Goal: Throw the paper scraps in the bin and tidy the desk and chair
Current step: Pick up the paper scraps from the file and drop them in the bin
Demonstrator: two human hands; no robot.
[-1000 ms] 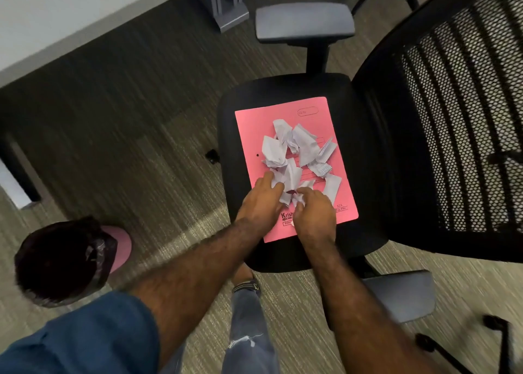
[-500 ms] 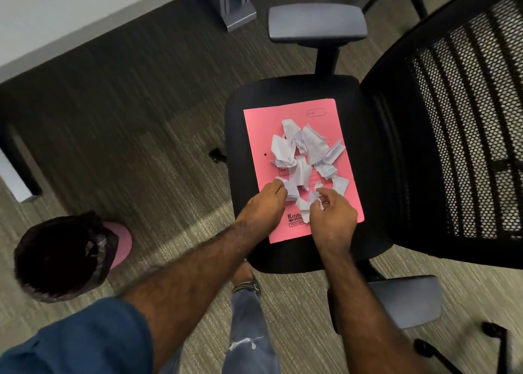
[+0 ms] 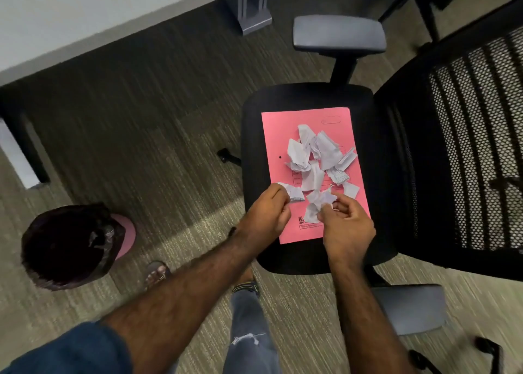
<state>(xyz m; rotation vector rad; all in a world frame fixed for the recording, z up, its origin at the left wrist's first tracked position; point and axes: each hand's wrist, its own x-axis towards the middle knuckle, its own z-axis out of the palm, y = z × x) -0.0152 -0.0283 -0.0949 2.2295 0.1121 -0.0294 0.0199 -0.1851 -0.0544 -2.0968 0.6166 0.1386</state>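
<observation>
**Scraps gathered off the chair seat**

The bin (image 3: pixel 72 246), lined with a dark bag, stands on the carpet left of the chair (image 3: pixel 308 175); nothing can be made out inside it. A pink folder (image 3: pixel 277 136) lies on the seat with the paper scraps (image 3: pixel 317 153) heaped on it. The left hand (image 3: pixel 267 213) is curled tight on one scrap (image 3: pixel 294 194). The right hand (image 3: pixel 346 225) pinches a crumpled scrap (image 3: pixel 318 201), its other fingers loosely bent
</observation>
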